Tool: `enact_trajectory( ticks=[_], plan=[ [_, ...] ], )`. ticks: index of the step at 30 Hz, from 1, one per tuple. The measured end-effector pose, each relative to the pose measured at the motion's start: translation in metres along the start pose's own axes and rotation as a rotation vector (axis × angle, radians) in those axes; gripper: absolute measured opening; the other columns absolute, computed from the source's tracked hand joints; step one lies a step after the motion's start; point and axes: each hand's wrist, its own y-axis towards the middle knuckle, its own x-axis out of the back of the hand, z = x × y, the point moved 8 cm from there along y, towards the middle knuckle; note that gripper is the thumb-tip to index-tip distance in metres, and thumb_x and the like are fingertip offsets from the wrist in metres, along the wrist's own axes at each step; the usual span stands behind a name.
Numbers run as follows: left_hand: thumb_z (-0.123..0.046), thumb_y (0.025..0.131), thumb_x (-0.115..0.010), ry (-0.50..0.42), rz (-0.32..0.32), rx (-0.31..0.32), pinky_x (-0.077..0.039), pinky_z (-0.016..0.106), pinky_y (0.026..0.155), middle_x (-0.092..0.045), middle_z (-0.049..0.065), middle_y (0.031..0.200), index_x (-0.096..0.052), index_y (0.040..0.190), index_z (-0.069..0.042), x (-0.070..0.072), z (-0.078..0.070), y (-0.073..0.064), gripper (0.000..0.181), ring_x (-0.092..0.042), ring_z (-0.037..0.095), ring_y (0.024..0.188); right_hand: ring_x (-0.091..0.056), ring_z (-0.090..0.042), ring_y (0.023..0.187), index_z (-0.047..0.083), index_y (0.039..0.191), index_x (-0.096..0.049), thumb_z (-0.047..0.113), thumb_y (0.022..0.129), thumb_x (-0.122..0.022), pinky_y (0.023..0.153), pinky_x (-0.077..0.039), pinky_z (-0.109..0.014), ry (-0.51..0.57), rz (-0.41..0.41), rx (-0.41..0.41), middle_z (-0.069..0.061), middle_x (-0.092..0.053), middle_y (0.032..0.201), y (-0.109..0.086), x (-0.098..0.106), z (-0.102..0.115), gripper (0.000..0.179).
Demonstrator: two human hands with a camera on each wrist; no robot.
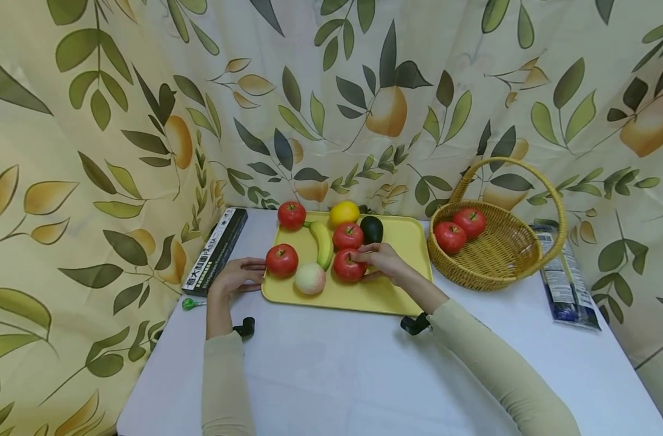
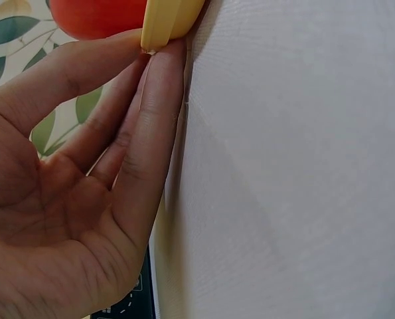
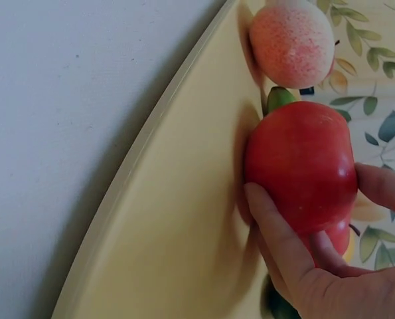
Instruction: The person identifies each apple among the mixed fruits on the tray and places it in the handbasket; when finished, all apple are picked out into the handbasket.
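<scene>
My left hand (image 1: pixel 237 277) pinches the left edge of a yellow tray (image 1: pixel 388 298), thumb and fingertips meeting at the rim (image 2: pixel 158 26). With its thumb and fingers around it, my right hand (image 1: pixel 384 261) grips a red apple (image 3: pixel 303 166) low over the tray's middle. Just behind that apple lies another red apple (image 1: pixel 348 236), with a dark green avocado (image 1: pixel 372 229) to its right. A pale pink peach (image 1: pixel 310 278), a banana (image 1: pixel 323 244) and a red apple (image 1: pixel 281 260) are on the tray's left half. Along the back sit a red apple (image 1: pixel 291 215) and a yellow lemon (image 1: pixel 344 214).
Right of the tray stands a wicker basket (image 1: pixel 505 242) with a tall handle, holding two red apples (image 1: pixel 459 230). Beyond it lies a dark plastic packet (image 1: pixel 568 281). A long black box (image 1: pixel 215 251) and a small green-handled item (image 1: pixel 192 303) lie at the left.
</scene>
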Motion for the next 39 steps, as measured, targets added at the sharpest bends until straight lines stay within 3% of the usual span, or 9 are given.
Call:
enact_trajectory(
  ticks=[8,21,30,39],
  plan=[
    [0.005,0.088,-0.074,0.01,0.016,-0.019,-0.061,0.04,0.095,-0.06,0.022,0.145,-0.055,0.147,0.0,-0.001,-0.002,-0.001,0.062,-0.065,0.029,0.122,-0.058,-0.027,0.1,-0.004,0.132,-0.056,0.022,0.093,-0.08,0.091,-0.06,-0.057,0.005,-0.045,0.006,-0.016,-0.057,0.126,-0.004,0.003,0.002,0.053],
    [0.005,0.087,-0.075,-0.008,-0.002,0.004,-0.063,0.037,0.09,-0.063,0.018,0.141,-0.058,0.144,-0.003,-0.001,-0.002,0.0,0.061,-0.067,0.026,0.118,-0.061,-0.03,0.106,-0.006,0.133,-0.054,0.021,0.095,-0.076,0.094,-0.058,-0.06,0.018,-0.062,0.026,-0.019,-0.056,0.131,-0.009,0.009,0.009,0.052],
    [0.005,0.087,-0.075,-0.004,0.005,0.001,-0.063,0.037,0.091,-0.062,0.018,0.142,-0.058,0.145,-0.003,0.0,0.0,0.0,0.061,-0.066,0.026,0.118,-0.063,-0.029,0.106,-0.006,0.136,-0.055,0.023,0.098,-0.074,0.087,-0.063,-0.05,0.007,-0.059,0.034,-0.019,-0.057,0.133,-0.014,0.014,0.015,0.052],
    [0.004,0.087,-0.075,-0.007,0.003,-0.006,-0.062,0.038,0.092,-0.063,0.019,0.142,-0.057,0.145,-0.002,0.0,-0.001,0.001,0.062,-0.067,0.025,0.117,-0.061,-0.03,0.109,-0.006,0.135,-0.053,0.019,0.098,-0.072,0.089,-0.061,-0.054,0.021,-0.056,0.051,-0.02,-0.053,0.135,-0.02,0.02,0.028,0.049]
  ],
)
